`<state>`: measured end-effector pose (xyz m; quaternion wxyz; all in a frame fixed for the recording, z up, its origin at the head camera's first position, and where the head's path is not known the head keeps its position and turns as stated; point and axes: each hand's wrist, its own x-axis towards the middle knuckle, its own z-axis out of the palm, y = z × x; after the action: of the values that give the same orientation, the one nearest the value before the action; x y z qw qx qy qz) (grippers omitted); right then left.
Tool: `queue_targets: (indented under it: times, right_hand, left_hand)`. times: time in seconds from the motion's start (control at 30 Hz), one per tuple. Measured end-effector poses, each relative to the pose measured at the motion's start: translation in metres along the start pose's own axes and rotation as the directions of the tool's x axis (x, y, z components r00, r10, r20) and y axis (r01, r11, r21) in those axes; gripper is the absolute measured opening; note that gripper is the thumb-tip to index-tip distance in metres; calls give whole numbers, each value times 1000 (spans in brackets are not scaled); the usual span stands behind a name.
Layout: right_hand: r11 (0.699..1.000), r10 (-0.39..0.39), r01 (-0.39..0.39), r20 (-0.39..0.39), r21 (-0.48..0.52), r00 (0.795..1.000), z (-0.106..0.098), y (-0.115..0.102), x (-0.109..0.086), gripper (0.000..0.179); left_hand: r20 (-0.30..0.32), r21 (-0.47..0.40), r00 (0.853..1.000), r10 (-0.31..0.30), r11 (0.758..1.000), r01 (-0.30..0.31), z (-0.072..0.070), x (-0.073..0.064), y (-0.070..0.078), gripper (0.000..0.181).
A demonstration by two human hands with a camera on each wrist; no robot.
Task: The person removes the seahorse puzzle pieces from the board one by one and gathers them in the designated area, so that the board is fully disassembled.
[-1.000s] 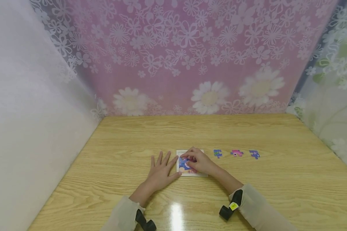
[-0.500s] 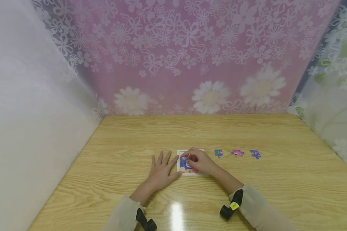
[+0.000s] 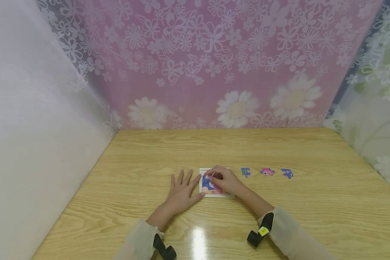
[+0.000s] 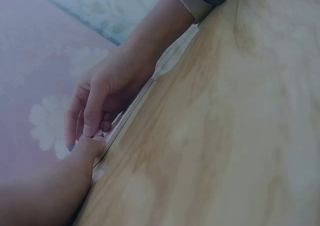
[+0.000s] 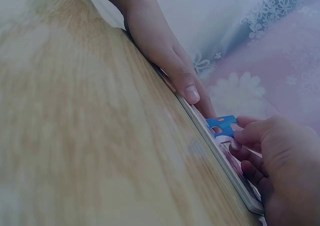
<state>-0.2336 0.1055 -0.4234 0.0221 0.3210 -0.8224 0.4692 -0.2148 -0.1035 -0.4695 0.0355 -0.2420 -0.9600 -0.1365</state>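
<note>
A small jigsaw puzzle in a white-framed tray (image 3: 214,196) lies mid-table, with part of its blue, pink and orange picture showing. Over it, my right hand (image 3: 228,182) pinches a blue puzzle piece (image 5: 222,126) between thumb and fingers; the right wrist view shows the piece tilted up at the tray's far side. My left hand (image 3: 178,197) lies with its fingers spread on the table, index fingertip and thumb tip at the tray's left edge. The tray's right part is hidden under my right hand.
Right of the tray, three loose puzzle pieces lie in a row: a blue one with green (image 3: 245,172), a pink one with an eye (image 3: 267,172) and a blue-purple one (image 3: 287,173). Behind the wooden table (image 3: 169,148) hangs a pink flowered curtain (image 3: 195,72).
The thumb and fingers of my right hand have shifted slightly over the tray. My left hand and the three loose pieces stay where they were.
</note>
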Motion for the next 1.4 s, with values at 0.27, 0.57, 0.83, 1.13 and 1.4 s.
queue_targets:
  times: [0.27,0.57,0.83,1.13,1.4]
  right_hand:
    - [1000,-22,22,2,9,1000,0,0,0,18]
    - [999,-35,35,-11,13,999,6,26,2,18]
    - [1000,6,-6,0,14,1000,7,41,3,19]
    - [1000,-20,20,4,6,1000,8,43,4,18]
    - [990,-137,137,-30,10,990,9,47,3,15]
  left_hand:
    - [10,-1,1000,-5,1000,5,-1,0,1,70]
    - [10,2,1000,-7,1000,7,-1,-1,1,70]
    - [7,-2,1000,-3,1000,3,-1,-1,1,69]
    - [-6,-39,999,-38,999,38,-2,2,4,66]
    - [-29,-46,996,-82,996,81,-2,4,11,64]
